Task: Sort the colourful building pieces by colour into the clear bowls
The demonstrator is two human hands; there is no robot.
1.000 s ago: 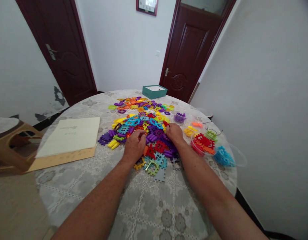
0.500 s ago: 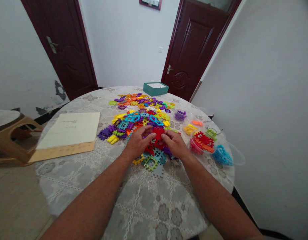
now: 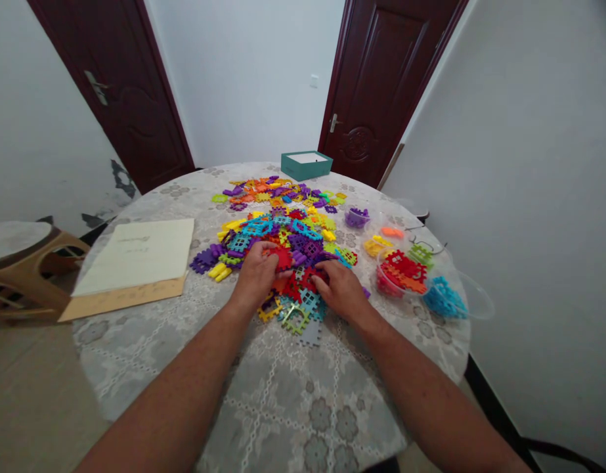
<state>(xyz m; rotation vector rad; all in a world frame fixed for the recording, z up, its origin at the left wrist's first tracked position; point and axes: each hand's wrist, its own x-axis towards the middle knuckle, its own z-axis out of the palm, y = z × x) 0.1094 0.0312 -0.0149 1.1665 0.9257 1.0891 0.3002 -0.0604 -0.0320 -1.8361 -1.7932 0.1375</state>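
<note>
My left hand [image 3: 256, 276] pinches a flat red interlocking building piece [image 3: 283, 258] between thumb and fingers, just above the pile. My right hand [image 3: 339, 287] is lower and to the right, its thumb and fingers closed about the edge of another red interlocking piece [image 3: 310, 278]; part of the grip is hidden. Under and around both hands spreads a heap of toothed plastic pieces. Light-blue pieces [image 3: 310, 301], a green square frame [image 3: 296, 318] and a grey piece [image 3: 311, 334] lie nearest me. Purple window-like pieces [image 3: 310, 247] sit just beyond my hands.
Clear tubs at the right hold sorted pieces: purple [image 3: 356, 218], yellow [image 3: 377, 246], red [image 3: 404, 270] and blue [image 3: 444, 299]. A teal box [image 3: 306, 167] stands at the table's far edge. Paper on cardboard [image 3: 135, 256] lies left. More loose pieces [image 3: 263, 192] are scattered farther back.
My hands have moved apart from the red piece they both held. The left has carried a red piece leftward; the right has dropped lower onto red pieces in the heap. The view has tilted down slightly.
</note>
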